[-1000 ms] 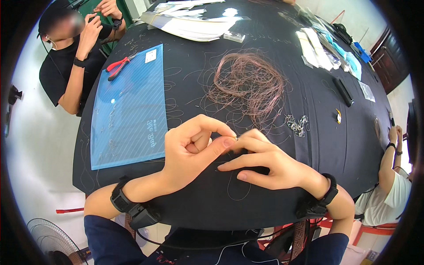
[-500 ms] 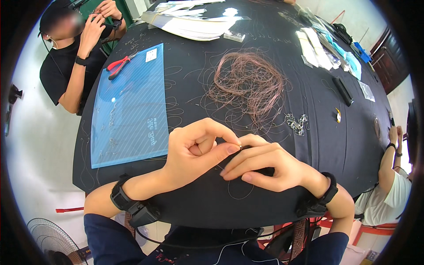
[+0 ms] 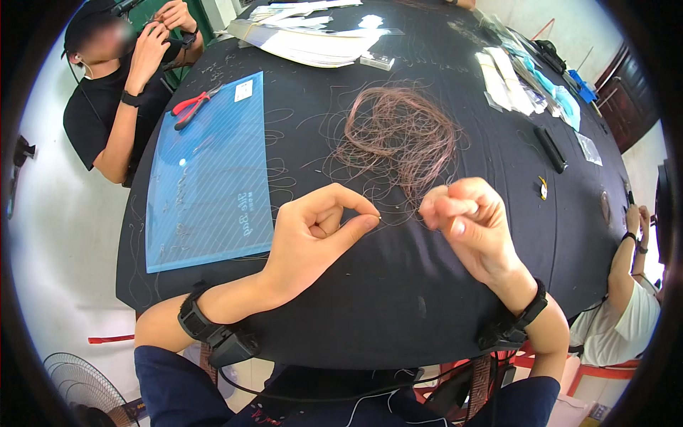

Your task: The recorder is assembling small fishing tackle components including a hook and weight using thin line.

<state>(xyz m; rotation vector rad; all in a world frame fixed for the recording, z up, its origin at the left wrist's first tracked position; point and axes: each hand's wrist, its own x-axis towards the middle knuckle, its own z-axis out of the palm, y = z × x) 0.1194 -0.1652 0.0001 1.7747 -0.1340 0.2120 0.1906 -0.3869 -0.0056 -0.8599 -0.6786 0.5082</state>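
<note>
- A pale wall (image 3: 60, 277) rose along the left side, brightly lit.
- A green surface (image 3: 208, 21) stood at the upper left.
- At the right, a dark brown door (image 3: 629, 99) was set beside a whitish wall (image 3: 573, 28).
- A black-covered table (image 3: 341, 331) filled the middle, its cloth creased.
- A wire-caged fan (image 3: 85, 388) stood at the lower left.
- A red seat (image 3: 605, 373) showed at the lower right.
- Light-toned floor (image 3: 257, 376) appeared below the table.

The right hand (image 3: 478, 231) is parting from the left hand (image 3: 313, 238), moving right and toward the far side, turning, curling its fingers inward and now covering the small pile of silver metal pieces. The left hand is shifting slightly left and farther; the thin loop nearer is no longer showing.
</note>
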